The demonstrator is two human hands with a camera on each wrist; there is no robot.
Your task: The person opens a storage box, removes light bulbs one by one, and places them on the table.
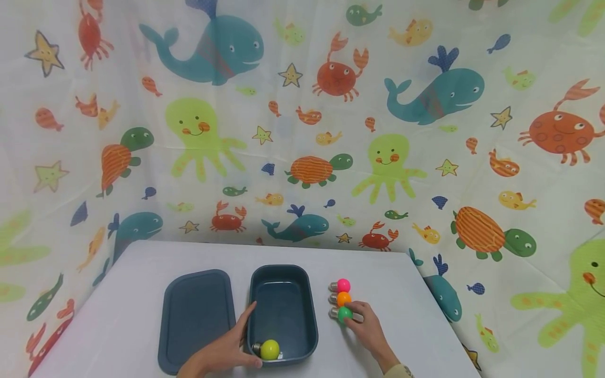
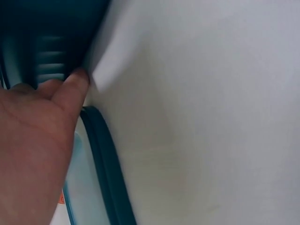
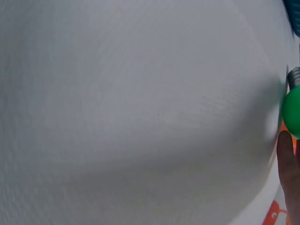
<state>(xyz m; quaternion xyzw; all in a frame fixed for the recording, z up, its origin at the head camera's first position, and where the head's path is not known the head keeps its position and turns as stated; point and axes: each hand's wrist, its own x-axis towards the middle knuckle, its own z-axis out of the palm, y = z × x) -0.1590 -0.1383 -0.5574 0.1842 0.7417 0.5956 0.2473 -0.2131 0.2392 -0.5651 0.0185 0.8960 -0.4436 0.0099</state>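
Note:
My left hand [image 1: 226, 347] rests against the left wall and near corner of a dark blue box [image 1: 313, 320], thumb and fingers spread. In the left wrist view, straight fingers [image 2: 75, 89] lie along the box's ribbed outer wall [image 2: 51, 56]. A yellow light bulb [image 1: 270, 349] lies inside at the near-left corner. Right of the box, my right hand [image 1: 366, 328] pinches a green light bulb [image 1: 345, 314] between thumb and fingers. Its round end [image 3: 293, 112] shows at the edge of the right wrist view. Just beyond lie an orange bulb [image 1: 344, 299] and a pink bulb [image 1: 343, 285].
A flat dark blue lid [image 1: 196, 315] lies left of the box on the white table [image 1: 378, 273]. Behind and beside the table hangs a white curtain [image 1: 293, 194] printed with sea animals.

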